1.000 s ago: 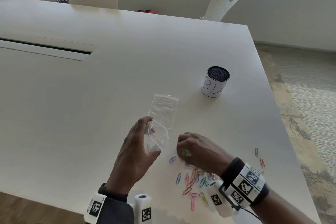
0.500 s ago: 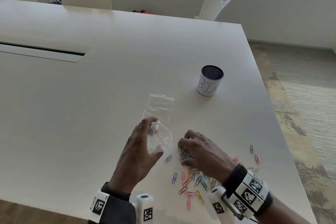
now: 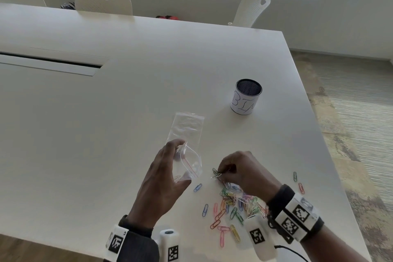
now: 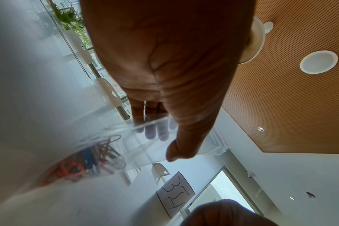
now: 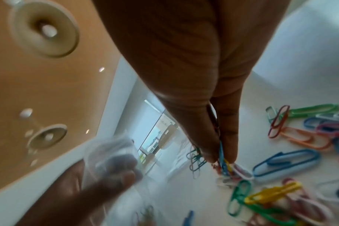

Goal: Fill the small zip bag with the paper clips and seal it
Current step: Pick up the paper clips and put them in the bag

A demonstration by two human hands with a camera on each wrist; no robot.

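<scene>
My left hand (image 3: 170, 168) holds a small clear zip bag (image 3: 190, 162) with a red seal line, its mouth open toward the right. A few clips (image 4: 91, 159) lie in the bag's bottom. My right hand (image 3: 231, 171) pinches a bunch of paper clips (image 3: 217, 173) between thumb and fingers, just right of the bag's mouth and slightly above the table. In the right wrist view the pinched clips (image 5: 222, 162) hang from the fingertips, green ones (image 5: 195, 159) dangling beside them. A heap of coloured paper clips (image 3: 234, 204) lies on the white table (image 3: 106, 112) under my right wrist.
A second, empty clear bag (image 3: 187, 127) lies flat just beyond my left hand. A mesh cup labelled BIN (image 3: 245, 97) stands further back on the right. Two stray clips (image 3: 297, 181) lie near the table's right edge. Chairs (image 3: 251, 10) stand at the far side.
My right hand has gathered clips from the heap and lifted them a little toward the bag's mouth. The left hand keeps the bag in about the same place.
</scene>
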